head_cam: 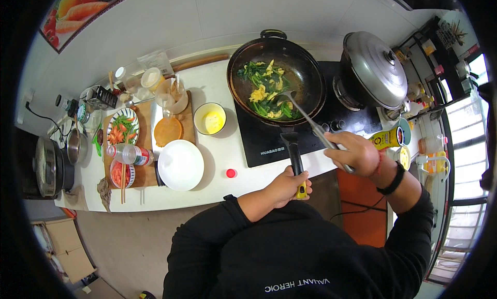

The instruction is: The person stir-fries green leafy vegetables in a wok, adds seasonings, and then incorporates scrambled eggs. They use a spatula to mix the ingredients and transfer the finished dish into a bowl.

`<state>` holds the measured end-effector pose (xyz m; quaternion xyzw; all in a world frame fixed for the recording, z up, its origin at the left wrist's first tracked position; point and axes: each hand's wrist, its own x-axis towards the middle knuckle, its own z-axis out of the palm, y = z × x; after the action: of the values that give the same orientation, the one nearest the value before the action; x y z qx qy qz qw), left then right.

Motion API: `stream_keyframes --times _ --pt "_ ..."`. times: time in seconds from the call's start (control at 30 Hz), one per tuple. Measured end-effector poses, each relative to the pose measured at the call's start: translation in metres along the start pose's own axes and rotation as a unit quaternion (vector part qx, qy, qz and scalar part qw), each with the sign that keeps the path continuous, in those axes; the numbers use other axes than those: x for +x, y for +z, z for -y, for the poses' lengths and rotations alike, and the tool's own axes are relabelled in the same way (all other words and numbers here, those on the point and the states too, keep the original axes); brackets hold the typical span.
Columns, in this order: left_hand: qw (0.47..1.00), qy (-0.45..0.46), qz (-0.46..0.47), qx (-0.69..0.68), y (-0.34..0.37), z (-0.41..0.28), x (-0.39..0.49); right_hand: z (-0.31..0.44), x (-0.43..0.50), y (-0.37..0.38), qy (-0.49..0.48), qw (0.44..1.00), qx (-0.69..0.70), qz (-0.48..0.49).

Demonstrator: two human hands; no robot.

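A black wok (306,66) stands on the left burner of a black glass gas hob (264,143). My left hand (286,188) is closed around the wok's black handle (292,147), near its yellow end. In my right hand (355,153) is the grey handle of a metal cooking spatula (310,120). The spatula's head rests inside the wok, at the right edge of the food. Cooked leafy greens (254,71) mixed with yellow scrambled egg (259,93) lie in the wok's left and lower part.
Right of the wok stands a lidded metal pot (374,69). Left on the counter are a white plate (181,165), a bowl with yellow residue (210,119), a red cap (231,173) and a cutting board (145,122). The board bears a cleaver (157,116), a plastic bottle (134,155) and chopped vegetables (123,128).
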<state>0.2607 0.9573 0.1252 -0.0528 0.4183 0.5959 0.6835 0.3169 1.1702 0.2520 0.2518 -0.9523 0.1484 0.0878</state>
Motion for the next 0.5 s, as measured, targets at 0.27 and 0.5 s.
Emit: stream_keyframes --times 0.27,0.5 --pt "1.0 0.004 0.001 0.005 0.001 0.0 -0.001 -0.029 0.026 0.034 0.015 0.996 -0.001 -0.083" --pt "1.0 0.007 -0.005 0.004 0.001 -0.002 -0.003 -0.032 0.048 0.036 0.014 0.993 0.024 -0.115"
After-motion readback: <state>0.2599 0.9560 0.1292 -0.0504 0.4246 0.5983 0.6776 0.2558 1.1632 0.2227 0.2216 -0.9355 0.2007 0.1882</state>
